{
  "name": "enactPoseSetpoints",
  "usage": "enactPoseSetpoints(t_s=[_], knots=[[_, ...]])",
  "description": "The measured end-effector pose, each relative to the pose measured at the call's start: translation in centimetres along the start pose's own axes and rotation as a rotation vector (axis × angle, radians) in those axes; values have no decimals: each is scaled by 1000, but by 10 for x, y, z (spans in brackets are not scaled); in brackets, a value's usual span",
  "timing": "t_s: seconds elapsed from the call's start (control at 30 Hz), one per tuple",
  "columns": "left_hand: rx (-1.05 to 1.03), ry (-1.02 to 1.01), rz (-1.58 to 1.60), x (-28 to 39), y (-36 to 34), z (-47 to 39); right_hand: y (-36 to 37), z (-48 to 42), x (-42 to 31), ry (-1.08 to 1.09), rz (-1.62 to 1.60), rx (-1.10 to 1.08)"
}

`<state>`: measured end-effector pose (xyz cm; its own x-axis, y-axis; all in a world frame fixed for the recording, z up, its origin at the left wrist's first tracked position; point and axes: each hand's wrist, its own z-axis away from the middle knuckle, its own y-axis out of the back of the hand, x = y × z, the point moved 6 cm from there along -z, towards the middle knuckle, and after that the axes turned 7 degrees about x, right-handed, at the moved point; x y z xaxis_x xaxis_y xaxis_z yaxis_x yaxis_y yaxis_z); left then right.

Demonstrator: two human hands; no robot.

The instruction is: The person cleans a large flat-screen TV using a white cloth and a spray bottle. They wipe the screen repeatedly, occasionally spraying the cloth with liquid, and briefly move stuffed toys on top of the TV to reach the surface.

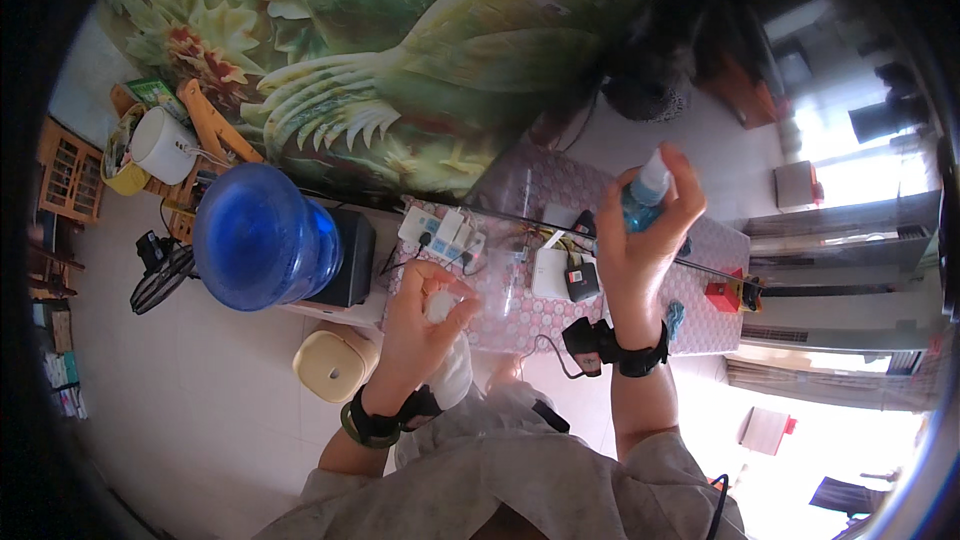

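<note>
My right hand [645, 232] is raised in front of a dark, glossy screen [720, 187] and grips a spray bottle [642, 199]. Blue liquid fills that bottle below a white top. Lower and to the left, my left hand [431, 322] is curled around a white object [452, 375]. A rounded white part shows between thumb and fingers, and a longer white part hangs under the palm; its exact kind is hard to tell. Both wrists wear black straps. Beneath my hands is a table with a pink patterned cover [499, 341].
On the table lie a power strip [442, 234] with plugs, a white box [550, 274], a black adapter [582, 282] and a red box [724, 297]. A blue water jug [255, 236] stands left, above a cream bin [335, 364]. A fan [162, 277] is farther left.
</note>
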<state>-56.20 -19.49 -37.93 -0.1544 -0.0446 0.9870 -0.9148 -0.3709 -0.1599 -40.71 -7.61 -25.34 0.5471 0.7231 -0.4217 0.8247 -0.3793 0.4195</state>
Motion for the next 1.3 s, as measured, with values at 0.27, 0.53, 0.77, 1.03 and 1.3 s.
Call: enactPoseSetpoints(t_s=[0.27,0.53,0.77,1.03,1.3], knots=[[40,1,-77,-5,-3,5,6,29,5,-103,-80,-45],[232,-107,-338,-12,27,32,6,182,87,-417,84,-374],[386,102,-417,-68,60,60,-54,402,196,-770,42,-557],[394,205,-497,-111,67,80,-140,492,220,-729,87,-623],[403,88,-572,-113,75,88,-164,509,239,-677,161,-677]])
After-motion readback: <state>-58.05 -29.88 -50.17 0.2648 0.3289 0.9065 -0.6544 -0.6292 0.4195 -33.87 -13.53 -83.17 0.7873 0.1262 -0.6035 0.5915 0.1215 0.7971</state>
